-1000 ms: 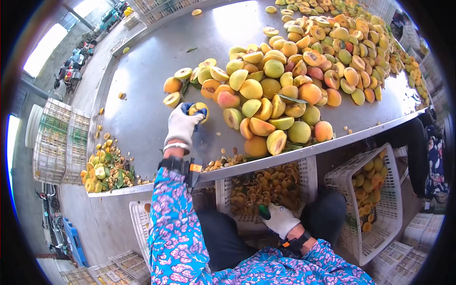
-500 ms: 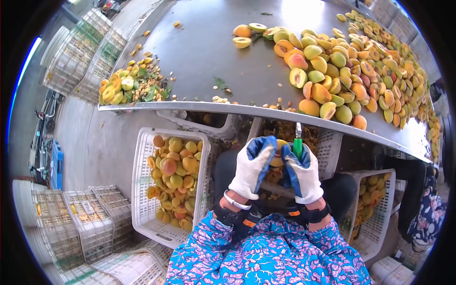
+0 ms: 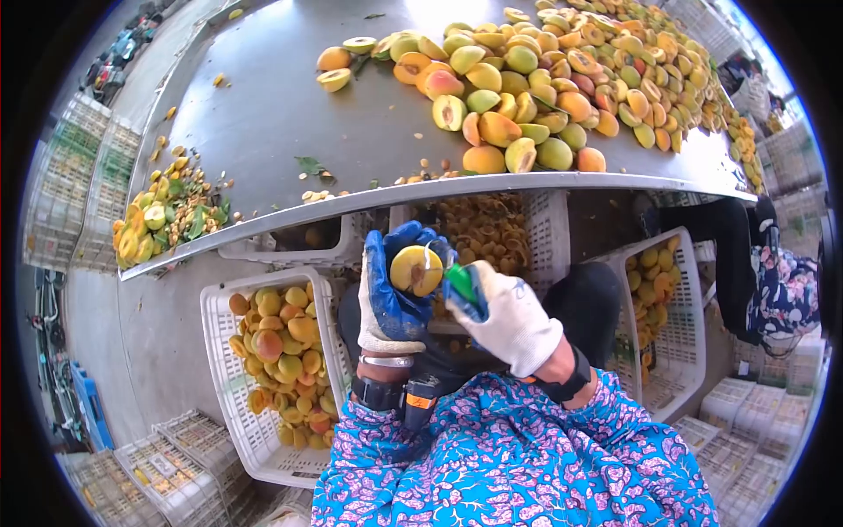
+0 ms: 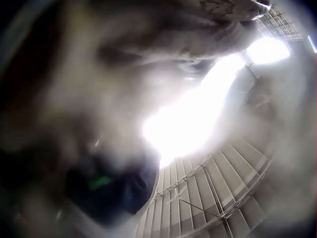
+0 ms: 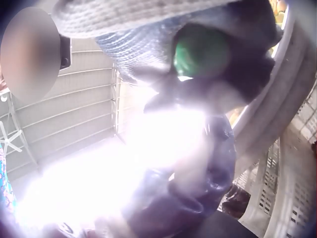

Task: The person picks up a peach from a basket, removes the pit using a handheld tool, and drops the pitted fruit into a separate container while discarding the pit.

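In the head view my left hand [image 3: 395, 299], in a white glove with blue coating, cups a yellow peach half [image 3: 416, 270] with its cut face up. My right hand [image 3: 509, 321], gloved alike, grips a green-handled tool [image 3: 460, 283] whose thin metal tip reaches over the cut face. Both hands are above my lap, below the table's front edge. In the right wrist view the green handle [image 5: 200, 49] sits within the dark glove fingers, beside strong glare. The left wrist view is mostly blur, with a dark glove part low at the left.
A metal table [image 3: 272, 114] carries a large heap of peach halves [image 3: 562, 97] and a small pile of scraps and pits [image 3: 176, 206]. Crates stand below: one of peaches [image 3: 219, 334] at left, one of scraps [image 3: 549, 237] in the middle, another [image 3: 689, 351] at right. A person sits far right.
My left hand took a peach half from the table and brought it back over my lap. The hands met around it, then parted slightly, with the tool now over the cut face.
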`<move>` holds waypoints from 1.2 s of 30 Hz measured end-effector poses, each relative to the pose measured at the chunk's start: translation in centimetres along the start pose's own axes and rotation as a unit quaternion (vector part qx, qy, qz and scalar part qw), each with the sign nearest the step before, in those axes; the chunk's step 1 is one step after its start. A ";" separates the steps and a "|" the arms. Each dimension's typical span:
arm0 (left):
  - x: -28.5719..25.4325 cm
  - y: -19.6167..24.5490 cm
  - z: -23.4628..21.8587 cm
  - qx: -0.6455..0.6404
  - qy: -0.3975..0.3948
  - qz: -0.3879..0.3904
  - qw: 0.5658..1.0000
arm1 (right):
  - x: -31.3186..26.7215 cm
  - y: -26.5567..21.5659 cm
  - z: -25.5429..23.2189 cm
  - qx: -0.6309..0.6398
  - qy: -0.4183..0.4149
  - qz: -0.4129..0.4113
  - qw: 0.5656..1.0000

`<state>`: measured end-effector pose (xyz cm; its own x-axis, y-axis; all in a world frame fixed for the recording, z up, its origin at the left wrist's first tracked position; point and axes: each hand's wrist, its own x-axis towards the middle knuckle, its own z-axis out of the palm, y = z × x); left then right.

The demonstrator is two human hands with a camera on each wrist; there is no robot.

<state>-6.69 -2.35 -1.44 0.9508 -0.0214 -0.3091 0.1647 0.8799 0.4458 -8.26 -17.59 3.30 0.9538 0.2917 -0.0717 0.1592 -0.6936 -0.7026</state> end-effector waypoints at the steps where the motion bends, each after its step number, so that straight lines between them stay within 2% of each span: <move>1: 0.1 -0.2 0.0 0.004 -0.002 0.006 1.000 | -0.4 -0.1 0.3 -0.018 -0.005 -0.003 1.000; 6: 0.2 -0.7 0.6 0.006 0.015 0.027 0.999 | -0.8 -0.1 1.7 -0.073 0.012 -0.031 0.997; 10: 0.0 -0.7 0.9 0.048 -0.011 0.037 0.998 | -0.7 0.6 2.6 -0.079 0.002 -0.027 0.997; 16: 0.2 -0.6 0.9 0.051 0.035 -0.007 0.998 | -0.5 0.5 3.4 -0.103 -0.048 -0.004 0.993; 20: 0.9 -1.0 0.5 0.100 0.048 0.003 0.994 | -0.4 0.9 3.7 -0.090 -0.052 -0.001 0.995; 25: 1.4 -1.0 0.9 0.076 0.073 0.019 0.994 | 0.2 1.2 4.0 -0.061 -0.039 -0.017 0.997; 28: 1.4 -1.0 1.0 0.069 0.067 0.043 0.994 | 0.3 0.8 4.4 0.002 -0.025 -0.003 1.000; 32: 1.4 -1.4 1.1 0.081 0.064 0.066 0.992 | 0.5 0.6 4.8 -0.003 -0.043 0.042 0.998; 36: 1.6 -1.4 1.3 0.169 0.085 0.065 0.980 | 0.7 0.7 4.4 0.003 -0.085 0.068 0.994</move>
<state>-5.09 -4.21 -1.45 0.9168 0.1844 -0.3542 0.1508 0.6615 0.7346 -8.55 -14.94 -0.31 0.9098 0.3028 -0.2839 0.0304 -0.7308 -0.6820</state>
